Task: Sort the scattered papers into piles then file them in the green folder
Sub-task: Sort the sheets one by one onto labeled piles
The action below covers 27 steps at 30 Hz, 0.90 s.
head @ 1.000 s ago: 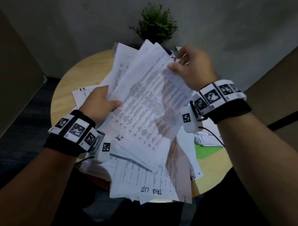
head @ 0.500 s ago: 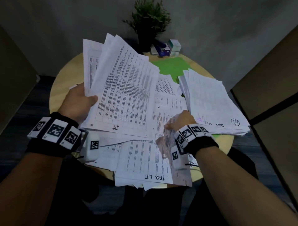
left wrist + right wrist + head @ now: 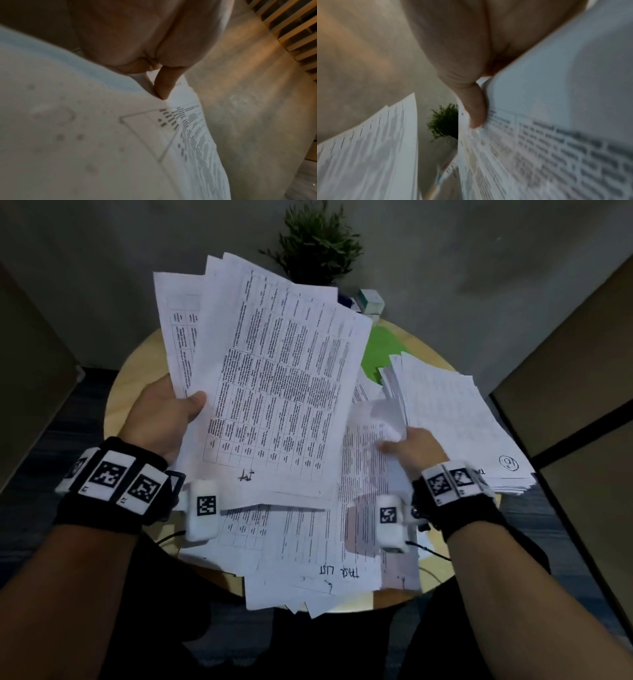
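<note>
My left hand (image 3: 164, 412) grips a fanned bundle of printed sheets (image 3: 274, 378) raised above the table, thumb on top; the left wrist view shows that thumb (image 3: 163, 86) pressed on the top page (image 3: 85, 135). My right hand (image 3: 406, 446) pinches a sheet (image 3: 380, 419) from the loose papers (image 3: 308, 546) spread over the table, its corner curling up. In the right wrist view the thumb (image 3: 475, 113) lies on this printed sheet (image 3: 556, 142). A thick sorted pile (image 3: 455, 419) lies to the right. The green folder (image 3: 380, 350) shows behind, mostly covered by papers.
The round wooden table (image 3: 137, 371) carries everything. A potted plant (image 3: 318, 241) and small boxes (image 3: 370, 301) stand at its far edge by the grey wall. Loose sheets hang over the near edge. Brown panels stand at both sides.
My right hand left the top of the held bundle, dropped to the table's loose papers, and now lifts one sheet's corner. The left hand has kept hold of its bundle.
</note>
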Each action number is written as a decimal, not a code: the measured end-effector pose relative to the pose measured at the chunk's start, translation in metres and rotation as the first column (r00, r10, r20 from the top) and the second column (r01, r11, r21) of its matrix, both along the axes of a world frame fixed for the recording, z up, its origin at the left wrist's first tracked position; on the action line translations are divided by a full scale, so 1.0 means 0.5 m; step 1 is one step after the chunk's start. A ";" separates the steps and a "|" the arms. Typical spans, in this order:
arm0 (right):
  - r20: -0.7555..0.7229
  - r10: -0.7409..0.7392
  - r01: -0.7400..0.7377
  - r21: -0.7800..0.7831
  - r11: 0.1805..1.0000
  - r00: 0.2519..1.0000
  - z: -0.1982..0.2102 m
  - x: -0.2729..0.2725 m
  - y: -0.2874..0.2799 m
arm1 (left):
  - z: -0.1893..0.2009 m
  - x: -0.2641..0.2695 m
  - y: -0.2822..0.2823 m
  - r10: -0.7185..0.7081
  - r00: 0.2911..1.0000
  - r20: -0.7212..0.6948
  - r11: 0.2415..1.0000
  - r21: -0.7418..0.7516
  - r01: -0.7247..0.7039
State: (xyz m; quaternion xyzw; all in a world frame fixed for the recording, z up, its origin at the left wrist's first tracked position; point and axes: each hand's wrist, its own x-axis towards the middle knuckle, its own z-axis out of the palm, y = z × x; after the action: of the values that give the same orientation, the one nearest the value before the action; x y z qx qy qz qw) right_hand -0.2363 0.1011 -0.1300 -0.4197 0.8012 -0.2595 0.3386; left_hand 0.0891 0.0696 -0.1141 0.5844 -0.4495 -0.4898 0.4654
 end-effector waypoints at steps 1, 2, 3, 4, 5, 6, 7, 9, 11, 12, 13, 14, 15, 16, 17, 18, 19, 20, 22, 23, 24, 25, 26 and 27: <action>0.082 -0.007 0.013 -0.074 0.997 0.997 0.013 -0.005 -0.007 | 0.002 0.000 0.000 0.004 1.000 -0.012 1.000 0.006 -0.004; 0.160 -0.001 0.025 -0.144 0.989 0.987 0.026 -0.007 -0.016 | 0.002 0.000 -0.001 0.008 1.000 -0.020 1.000 0.007 -0.008; 0.247 0.008 0.046 -0.211 0.977 0.969 0.042 -0.006 -0.024 | 0.002 0.000 -0.002 0.011 1.000 -0.027 1.000 0.009 -0.011; 0.332 0.030 0.064 -0.270 0.961 0.943 0.061 0.000 -0.031 | 0.000 0.001 -0.006 0.010 0.999 -0.033 1.000 0.014 -0.009; 0.390 0.064 0.066 -0.312 0.948 0.919 0.081 0.008 -0.037 | 0.001 0.000 -0.008 0.004 0.999 -0.045 1.000 0.020 -0.003; 0.437 0.106 0.061 -0.352 0.934 0.893 0.097 0.016 -0.046 | -0.001 -0.002 -0.010 -0.004 0.998 -0.059 1.000 0.024 0.005; 0.479 0.158 0.047 -0.387 0.921 0.863 0.113 0.027 -0.051 | -0.002 -0.007 -0.010 -0.017 0.997 -0.070 0.999 0.031 0.019; 0.559 0.240 0.035 -0.436 0.899 0.794 0.131 0.052 -0.060 | -0.005 -0.017 -0.008 -0.050 0.996 -0.078 0.998 0.045 0.054; 0.635 0.284 0.042 -0.447 0.893 0.719 0.143 0.076 -0.067 | -0.012 -0.024 -0.006 -0.073 0.993 -0.097 0.996 0.053 0.078; 0.668 0.296 0.050 -0.447 0.893 0.682 0.148 0.088 -0.071 | -0.016 -0.025 -0.005 -0.080 0.990 -0.119 0.994 0.061 0.088; 0.685 0.310 0.044 -0.447 0.894 0.659 0.153 0.100 -0.073 | -0.016 -0.024 -0.003 -0.093 0.986 -0.140 0.992 0.070 0.103; 0.700 0.328 0.036 -0.450 0.892 0.635 0.155 0.107 -0.077 | -0.017 -0.022 -0.003 -0.105 0.983 -0.150 0.990 0.076 0.117; 0.706 0.329 0.030 -0.444 0.895 0.627 0.157 0.114 -0.081 | -0.018 -0.019 -0.003 -0.119 0.982 -0.148 0.988 0.082 0.132; 0.711 0.323 0.030 -0.435 0.900 0.625 0.157 0.118 -0.087 | -0.019 -0.016 -0.005 -0.127 0.983 -0.134 0.986 0.088 0.140; 0.705 0.319 0.016 -0.424 0.906 0.634 0.161 0.123 -0.091 | -0.016 -0.013 -0.004 -0.127 0.985 -0.118 0.987 0.087 0.138; 0.690 0.318 0.002 -0.420 0.908 0.650 0.161 0.127 -0.097 | -0.016 -0.007 -0.006 -0.108 0.990 -0.092 0.990 0.079 0.115; 0.665 0.310 -0.010 -0.414 0.910 0.679 0.163 0.131 -0.099 | -0.015 0.000 -0.008 -0.072 0.995 -0.063 0.995 0.069 0.076; 0.634 0.292 -0.019 -0.401 0.916 0.716 0.160 0.133 -0.100 | -0.012 0.007 -0.010 -0.029 0.999 -0.037 0.998 0.050 0.031; 0.579 0.220 -0.033 -0.316 0.948 0.785 0.147 0.127 -0.095 | -0.004 0.026 -0.013 0.057 0.994 0.098 0.998 -0.005 -0.057; 0.522 0.172 -0.048 -0.243 0.969 0.836 0.133 0.121 -0.092 | -0.001 0.037 -0.012 0.101 0.976 0.192 0.995 -0.034 -0.097; 0.417 0.141 -0.079 -0.162 0.984 0.898 0.111 0.114 -0.088 | -0.002 0.049 -0.011 0.146 0.959 0.244 0.989 -0.054 -0.137; 0.248 0.151 -0.139 -0.067 0.988 0.957 0.095 0.113 -0.078 | -0.002 0.060 -0.009 0.188 0.949 0.254 0.982 -0.062 -0.178; 0.036 0.218 -0.219 0.050 0.974 0.975 0.066 0.109 -0.072 | -0.004 0.070 -0.007 0.226 0.939 0.258 0.974 -0.063 -0.217; -0.140 0.300 -0.275 0.176 0.945 0.944 0.041 0.113 -0.064 | -0.006 0.077 -0.004 0.255 0.927 0.274 0.967 -0.070 -0.245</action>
State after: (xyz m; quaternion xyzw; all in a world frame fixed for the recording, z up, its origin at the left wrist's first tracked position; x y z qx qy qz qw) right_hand -0.1800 0.0692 -0.1097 -0.5249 0.7741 -0.1089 0.3368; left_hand 0.1277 0.0676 -0.1170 0.6921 -0.4413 -0.3310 0.4655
